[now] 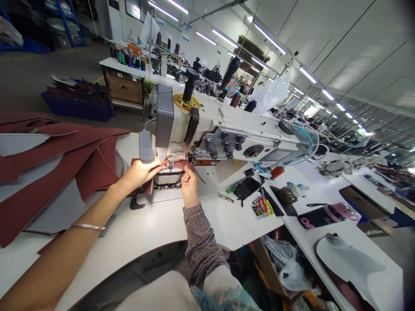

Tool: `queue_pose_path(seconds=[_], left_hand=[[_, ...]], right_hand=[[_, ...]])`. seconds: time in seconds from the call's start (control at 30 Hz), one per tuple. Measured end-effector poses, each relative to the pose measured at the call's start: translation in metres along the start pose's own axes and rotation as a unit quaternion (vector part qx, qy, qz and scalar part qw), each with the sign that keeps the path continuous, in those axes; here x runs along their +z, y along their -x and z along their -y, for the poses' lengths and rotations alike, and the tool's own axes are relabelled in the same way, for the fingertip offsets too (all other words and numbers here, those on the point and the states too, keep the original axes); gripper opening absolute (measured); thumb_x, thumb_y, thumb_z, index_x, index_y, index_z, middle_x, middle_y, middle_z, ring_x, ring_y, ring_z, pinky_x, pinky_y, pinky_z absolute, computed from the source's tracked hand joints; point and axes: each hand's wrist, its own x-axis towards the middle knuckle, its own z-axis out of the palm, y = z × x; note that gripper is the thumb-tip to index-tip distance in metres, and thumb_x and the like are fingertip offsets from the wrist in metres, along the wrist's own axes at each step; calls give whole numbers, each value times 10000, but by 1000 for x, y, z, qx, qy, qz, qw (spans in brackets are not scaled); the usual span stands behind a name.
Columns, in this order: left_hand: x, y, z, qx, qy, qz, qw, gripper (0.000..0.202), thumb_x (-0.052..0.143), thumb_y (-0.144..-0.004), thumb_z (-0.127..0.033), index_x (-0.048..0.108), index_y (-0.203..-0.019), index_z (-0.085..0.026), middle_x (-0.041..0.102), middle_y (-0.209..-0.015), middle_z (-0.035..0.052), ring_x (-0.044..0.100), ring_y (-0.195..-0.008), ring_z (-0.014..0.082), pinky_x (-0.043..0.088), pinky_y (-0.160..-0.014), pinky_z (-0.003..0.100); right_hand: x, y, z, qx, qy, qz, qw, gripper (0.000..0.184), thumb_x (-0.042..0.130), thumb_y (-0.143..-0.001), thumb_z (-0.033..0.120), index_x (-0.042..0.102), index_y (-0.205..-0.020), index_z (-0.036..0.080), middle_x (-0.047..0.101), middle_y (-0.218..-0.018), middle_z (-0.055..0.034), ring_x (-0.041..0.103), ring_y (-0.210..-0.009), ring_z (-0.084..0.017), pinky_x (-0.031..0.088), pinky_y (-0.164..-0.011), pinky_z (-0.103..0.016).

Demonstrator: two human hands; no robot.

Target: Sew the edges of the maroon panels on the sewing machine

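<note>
A white sewing machine (207, 121) stands in front of me, its lamp lit over the presser foot (170, 165). A reddish-brown leather-like piece (179, 166) lies under the foot, partly hidden by my hands and the machine. From the left, my left hand (139, 173) grips this piece, fingertips close beside the foot. Just right of the foot, my right hand (189, 183) has its fingers curled, thumb and forefinger closed at the near edge of the piece. Left of the machine lies a spread pile of reddish-brown pieces (94, 160) with grey backing.
On the table's right are tweezers (225, 198), a black phone-like object (247, 186), red and yellow scissors (266, 206) and a dark bottle with a pink lid (327, 216). A cardboard box (267, 268) with plastic bags sits below. A blue bin (76, 101) stands behind left.
</note>
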Motion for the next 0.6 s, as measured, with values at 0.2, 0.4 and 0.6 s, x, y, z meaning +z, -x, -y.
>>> queue_pose_path(seconds=[0.2, 0.4, 0.6], left_hand=[[0, -3, -6, -26, 37, -5, 999, 392, 428, -1010, -457, 711, -1026, -186, 755, -1067, 100, 702, -983, 235, 532, -932, 363], [2, -3, -19, -43, 59, -36, 997, 322, 425, -1020, -331, 694, -1090, -168, 732, -1101, 115, 686, -1024, 215, 530, -956, 340], [-13, 6, -5, -68, 16, -14, 997, 231, 527, -988, -336, 700, -1096, -226, 736, -1131, 36, 681, -1045, 161, 522, -962, 249]], right_hand=[[-4, -5, -1, 34, -58, 0, 998, 461, 705, -734, 192, 277, -565, 220, 228, -461, 127, 202, -413, -41, 197, -405, -201], [-5, -11, -10, 8, -106, -21, 994, 251, 759, -681, 176, 512, -722, 196, 505, -593, 96, 434, -487, -36, 349, -463, -141], [2, -48, -13, 13, -59, 121, 991, 335, 682, -783, 450, 667, -1026, 219, 741, -1018, 6, 678, -973, -177, 541, -891, -343]])
